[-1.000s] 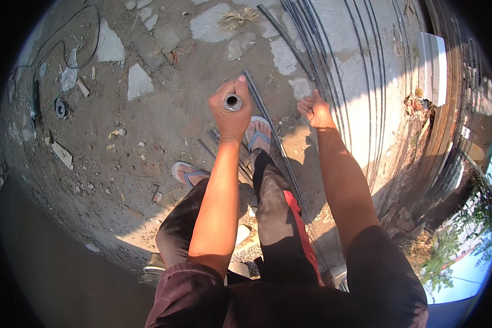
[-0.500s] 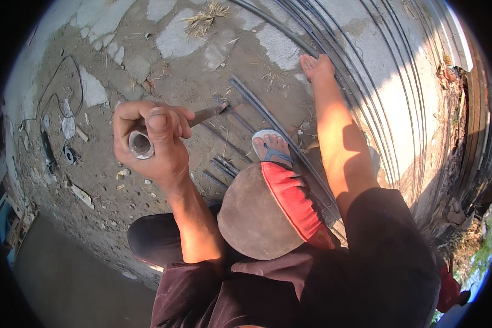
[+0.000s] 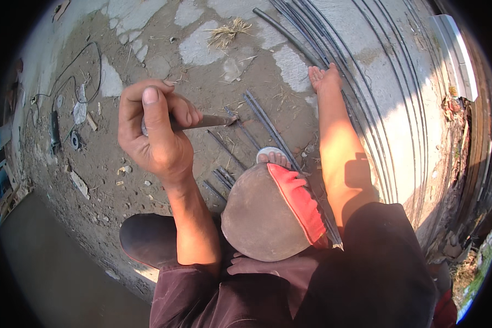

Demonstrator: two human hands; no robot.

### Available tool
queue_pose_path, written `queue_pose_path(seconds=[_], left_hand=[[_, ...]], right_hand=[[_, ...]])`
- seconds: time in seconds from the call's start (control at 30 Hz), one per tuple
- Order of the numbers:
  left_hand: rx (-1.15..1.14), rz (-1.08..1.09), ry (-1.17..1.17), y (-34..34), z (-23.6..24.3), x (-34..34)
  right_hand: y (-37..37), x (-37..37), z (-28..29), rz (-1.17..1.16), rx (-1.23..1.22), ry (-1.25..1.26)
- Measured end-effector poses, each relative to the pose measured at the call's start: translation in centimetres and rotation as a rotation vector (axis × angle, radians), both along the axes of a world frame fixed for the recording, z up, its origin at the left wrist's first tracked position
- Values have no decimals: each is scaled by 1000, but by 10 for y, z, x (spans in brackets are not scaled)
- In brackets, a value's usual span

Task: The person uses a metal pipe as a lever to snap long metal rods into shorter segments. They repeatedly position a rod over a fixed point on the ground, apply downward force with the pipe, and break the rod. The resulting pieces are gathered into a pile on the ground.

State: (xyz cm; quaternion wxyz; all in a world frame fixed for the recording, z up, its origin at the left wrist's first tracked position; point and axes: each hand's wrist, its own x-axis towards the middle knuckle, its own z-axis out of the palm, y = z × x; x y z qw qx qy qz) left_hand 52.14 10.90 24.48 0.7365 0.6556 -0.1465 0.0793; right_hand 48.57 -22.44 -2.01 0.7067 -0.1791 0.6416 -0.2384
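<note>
Spreading across the frame, dirt ground with broken concrete patches lies outdoors, sunlit at right. Left of centre, the pipe points right, its long axis nearly level. The left hand wraps its near end, the rest projecting beyond the grip. Upper right, the right hand is loosely open beside dark rods; contact is unclear.

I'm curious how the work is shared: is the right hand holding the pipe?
No, the left hand grips the pipe, well apart from the right hand.
</note>
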Motion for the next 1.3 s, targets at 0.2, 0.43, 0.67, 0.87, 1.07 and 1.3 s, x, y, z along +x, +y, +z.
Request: queue_pose_path(seconds=[0.2,0.43,0.67,0.87,1.07,1.3], left_hand=[[-32,-45,11,-4,-2,1],[-13,63,-4,-5,-3,0],[8,166,-21,-16,-7,-5],[-3,253,-26,-21,-5,-1],[-24,301,21,-21,-6,-3],[80,330,1,-20,-7,-5]], right_hand=[[7,-23,-35,-289,57,3],[25,-5,27,-277,-169,-73],[-37,158,133,109,-1405,-205],[100,275,205,609,-1490,-142],[206,324,70,1047,-1421,-50],[240,329,2,1280,-1260,7]])
